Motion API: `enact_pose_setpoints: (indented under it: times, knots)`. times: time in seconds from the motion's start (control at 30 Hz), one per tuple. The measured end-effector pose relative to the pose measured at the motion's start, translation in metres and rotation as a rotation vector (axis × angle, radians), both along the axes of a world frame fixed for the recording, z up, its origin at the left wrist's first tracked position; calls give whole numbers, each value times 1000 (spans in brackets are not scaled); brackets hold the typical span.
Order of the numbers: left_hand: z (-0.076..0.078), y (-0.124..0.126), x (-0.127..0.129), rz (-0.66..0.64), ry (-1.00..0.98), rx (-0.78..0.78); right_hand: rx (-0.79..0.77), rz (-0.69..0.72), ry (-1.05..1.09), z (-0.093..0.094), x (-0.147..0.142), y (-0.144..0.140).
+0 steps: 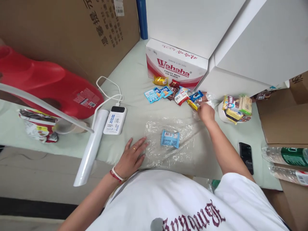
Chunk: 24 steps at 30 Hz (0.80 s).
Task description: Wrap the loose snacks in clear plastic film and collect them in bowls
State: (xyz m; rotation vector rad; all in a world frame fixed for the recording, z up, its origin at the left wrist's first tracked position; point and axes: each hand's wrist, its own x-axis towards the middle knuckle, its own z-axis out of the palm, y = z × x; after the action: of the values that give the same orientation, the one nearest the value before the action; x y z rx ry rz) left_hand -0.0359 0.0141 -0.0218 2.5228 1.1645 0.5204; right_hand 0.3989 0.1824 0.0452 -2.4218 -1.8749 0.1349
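My left hand [134,154] rests palm down with fingers spread, its fingertips at the left edge of a flattened clear plastic bag [185,150]. On that bag lies a light blue snack packet [170,139]. My right hand [206,113] reaches to the loose snacks, fingers closed on the end of a small yellow snack packet [192,105]; the fingertips are partly hidden. Just beyond it are a dark blue packet [196,96], a white-and-red packet [181,97], blue packets [157,93] and a yellow wrapped snack [160,80].
A Wahaha carton [176,65] stands behind the snacks. To the right are a white tub [220,112] heaped with snacks, a black phone [245,157] and plastic bottles [286,155]. A power bank [115,120], white tube [91,149] and red jug [48,83] are at left.
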Motion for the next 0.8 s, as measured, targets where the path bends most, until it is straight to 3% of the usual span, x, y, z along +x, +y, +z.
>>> enact_pose_setpoints:
  times: [0.13,0.23,0.33,0.47,0.53,0.63,0.73,0.8]
  knots:
    - [8,1,2,-27,-68,70,87,36,270,6,24,-49]
    - [12,2,6,-146,-70,85,165,64,447,16,27,-89]
    - [11,1,9,-256,-7,20,239,124,518,35,13,-131]
    - [8,-5,5,-232,14,-84,211,269,657,49,-24,-182]
    - [8,-9,2,-240,-21,-109,177,383,742,38,-44,-197]
    - [10,-16,-1,-305,-48,-124,155,504,805,3,-69,-205]
    - [8,-21,1,-295,-29,-113,158,522,753,-31,-85,-200]
    - [6,-24,5,-256,-30,-101,154,511,702,-43,-88,-197]
